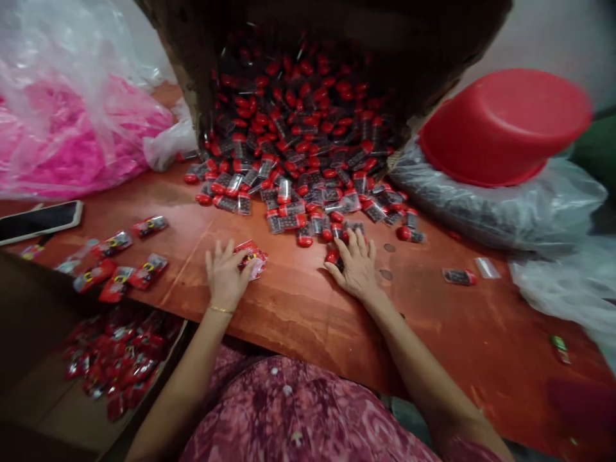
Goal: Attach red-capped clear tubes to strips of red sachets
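My left hand (pixel 224 274) rests at the table's middle, with thumb and forefinger closed on a small red printed packet (pixel 251 258) that lies flat, partly under the fingertips. To its right, my right hand (pixel 355 264) reaches to the near edge of a heap of small clear containers with red caps (pixel 303 208). Its thumb and fingers close around one red-capped container (pixel 332 256), mostly covered by the hand. The dark contents of these containers are too small to name.
A tipped cardboard box (pixel 190 70) holds the heap. At left are loose red packets (pixel 115 244), a phone (pixel 41 221), pink goods in plastic (pixel 81 138) and a lower box of packets (pixel 120 359). A red tub (pixel 505 125) sits on a filled bag (pixel 481 205) at right.
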A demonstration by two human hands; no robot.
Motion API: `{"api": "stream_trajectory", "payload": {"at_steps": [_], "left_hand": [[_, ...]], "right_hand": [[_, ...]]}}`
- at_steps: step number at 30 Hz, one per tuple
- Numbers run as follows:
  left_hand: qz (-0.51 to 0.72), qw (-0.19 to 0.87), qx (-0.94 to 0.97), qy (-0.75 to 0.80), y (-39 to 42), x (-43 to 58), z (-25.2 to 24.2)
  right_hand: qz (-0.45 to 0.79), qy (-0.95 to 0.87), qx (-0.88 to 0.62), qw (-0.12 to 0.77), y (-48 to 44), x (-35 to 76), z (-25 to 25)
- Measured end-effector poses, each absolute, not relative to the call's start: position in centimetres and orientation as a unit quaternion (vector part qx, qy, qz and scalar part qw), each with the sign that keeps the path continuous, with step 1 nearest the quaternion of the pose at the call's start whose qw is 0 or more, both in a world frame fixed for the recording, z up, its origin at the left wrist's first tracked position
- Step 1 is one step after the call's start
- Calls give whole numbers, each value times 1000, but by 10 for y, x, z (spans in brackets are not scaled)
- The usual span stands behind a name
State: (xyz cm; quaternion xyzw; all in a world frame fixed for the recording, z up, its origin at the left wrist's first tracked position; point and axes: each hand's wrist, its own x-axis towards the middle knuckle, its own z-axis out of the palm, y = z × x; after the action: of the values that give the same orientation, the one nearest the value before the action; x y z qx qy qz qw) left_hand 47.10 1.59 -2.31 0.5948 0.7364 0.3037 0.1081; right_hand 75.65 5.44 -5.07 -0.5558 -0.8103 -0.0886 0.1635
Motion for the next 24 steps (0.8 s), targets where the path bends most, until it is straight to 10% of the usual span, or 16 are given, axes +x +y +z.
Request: {"api": "stream_trajectory", "payload": {"at_steps": [9,17,24], "left_hand": [[229,68,608,757,16,469,-33],[328,88,590,733,4,486,-18],[463,342,434,693,0,494,-4]], "right_hand": [[-44,-809,-490,321,11,722,-37],[471,-605,-487,418,25,622,-30],[534,-530,-456,476,37,615,-21]]}}
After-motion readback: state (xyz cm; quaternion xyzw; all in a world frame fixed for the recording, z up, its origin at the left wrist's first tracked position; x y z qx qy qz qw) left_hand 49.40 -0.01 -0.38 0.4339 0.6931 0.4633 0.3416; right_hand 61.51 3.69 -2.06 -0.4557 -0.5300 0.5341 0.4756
